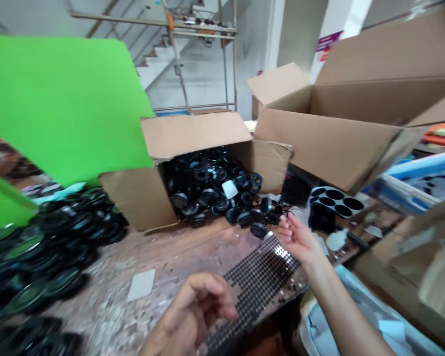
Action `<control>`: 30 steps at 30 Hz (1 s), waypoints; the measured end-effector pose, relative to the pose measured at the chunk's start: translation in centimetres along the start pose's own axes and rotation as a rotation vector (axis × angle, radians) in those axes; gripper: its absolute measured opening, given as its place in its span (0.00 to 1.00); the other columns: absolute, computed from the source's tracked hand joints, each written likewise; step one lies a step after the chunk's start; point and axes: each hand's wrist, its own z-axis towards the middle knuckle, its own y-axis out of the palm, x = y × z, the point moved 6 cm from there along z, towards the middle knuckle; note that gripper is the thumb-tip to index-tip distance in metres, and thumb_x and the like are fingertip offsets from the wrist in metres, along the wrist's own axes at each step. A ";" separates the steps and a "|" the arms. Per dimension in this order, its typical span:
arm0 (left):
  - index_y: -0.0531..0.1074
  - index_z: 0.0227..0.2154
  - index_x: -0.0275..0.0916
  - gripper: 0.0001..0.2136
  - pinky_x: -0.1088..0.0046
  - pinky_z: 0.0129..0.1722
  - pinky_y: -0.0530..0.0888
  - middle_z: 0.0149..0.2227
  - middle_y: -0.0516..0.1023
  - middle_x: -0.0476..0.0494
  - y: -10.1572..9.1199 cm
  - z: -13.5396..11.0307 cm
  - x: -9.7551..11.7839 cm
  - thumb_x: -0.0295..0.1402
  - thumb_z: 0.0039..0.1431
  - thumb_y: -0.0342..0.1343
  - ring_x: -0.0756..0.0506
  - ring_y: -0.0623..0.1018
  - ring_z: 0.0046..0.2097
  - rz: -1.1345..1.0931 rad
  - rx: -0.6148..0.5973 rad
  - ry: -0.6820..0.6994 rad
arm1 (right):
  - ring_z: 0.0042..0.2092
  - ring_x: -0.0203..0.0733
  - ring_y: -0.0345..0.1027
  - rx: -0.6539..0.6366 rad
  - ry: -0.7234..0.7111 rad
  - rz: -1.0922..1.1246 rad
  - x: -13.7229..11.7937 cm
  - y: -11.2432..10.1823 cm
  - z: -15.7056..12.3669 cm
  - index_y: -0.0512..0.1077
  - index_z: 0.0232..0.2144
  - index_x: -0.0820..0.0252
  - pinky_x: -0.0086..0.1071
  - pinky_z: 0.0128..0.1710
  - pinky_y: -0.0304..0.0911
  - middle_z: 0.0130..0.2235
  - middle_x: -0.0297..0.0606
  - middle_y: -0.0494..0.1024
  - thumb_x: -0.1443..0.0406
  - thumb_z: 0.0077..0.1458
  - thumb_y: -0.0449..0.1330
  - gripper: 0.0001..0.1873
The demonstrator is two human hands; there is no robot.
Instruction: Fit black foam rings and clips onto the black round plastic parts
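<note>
My left hand (198, 309) hovers over the near end of a sheet of small round dark discs (261, 274), its fingers loosely curved and apart, with nothing visible in them. Farther off, my right hand (296, 238) is raised at the sheet's far right corner, palm partly up and fingers loosely bent. I see no object in it. Just beyond its fingertips lie round black caps (258, 229), spilling from a cardboard box (137, 198) tipped on its side. A pale square card (229, 189) rests among the caps.
Black round lids (55, 252) are heaped at the left, before a green panel (66, 104). A pale square piece (141, 285) lies on the worn table (111, 316). A big open carton (326, 143), a tray with round holes (335, 201) and a lined bin (319, 326) stand right.
</note>
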 end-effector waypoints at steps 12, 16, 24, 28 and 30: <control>0.72 0.38 0.41 0.12 0.64 0.49 0.70 0.40 0.75 0.42 -11.7 -7.5 -8.9 0.43 0.57 0.55 0.40 0.74 0.46 0.772 0.571 -0.045 | 0.52 0.49 0.59 -0.189 -0.916 -1.989 6.2 7.9 6.4 0.69 0.51 0.63 0.41 0.52 0.56 0.53 0.46 0.71 0.75 0.54 0.49 0.23; 0.72 0.37 0.42 0.10 0.64 0.48 0.70 0.40 0.74 0.42 -11.4 -7.6 -9.8 0.41 0.60 0.52 0.41 0.73 0.46 0.795 0.527 -0.002 | 0.49 0.51 0.57 -0.260 -0.855 -2.132 7.6 9.6 9.4 0.68 0.52 0.64 0.42 0.49 0.54 0.49 0.49 0.73 0.77 0.51 0.49 0.26; 0.72 0.34 0.39 0.12 0.71 0.40 0.70 0.35 0.73 0.45 -12.1 -5.6 -10.2 0.43 0.60 0.52 0.44 0.74 0.38 0.538 0.516 -0.072 | 0.46 0.49 0.57 -0.407 -0.747 -2.246 9.7 9.5 8.7 0.70 0.47 0.59 0.39 0.47 0.53 0.44 0.46 0.68 0.77 0.48 0.51 0.24; 0.73 0.34 0.38 0.14 0.73 0.37 0.70 0.33 0.74 0.45 -12.3 -4.6 -9.7 0.44 0.57 0.55 0.45 0.73 0.36 0.430 0.534 -0.112 | 0.46 0.46 0.59 -0.478 -0.679 -2.176 10.4 9.4 8.1 0.67 0.47 0.58 0.36 0.46 0.56 0.46 0.43 0.67 0.78 0.43 0.55 0.27; 0.73 0.33 0.37 0.14 0.73 0.37 0.70 0.33 0.74 0.46 -12.4 -4.2 -9.4 0.44 0.55 0.57 0.46 0.73 0.36 0.386 0.537 -0.110 | 0.45 0.44 0.62 -0.545 -0.634 -2.114 11.1 9.3 7.8 0.66 0.46 0.57 0.34 0.44 0.58 0.43 0.40 0.69 0.77 0.42 0.57 0.26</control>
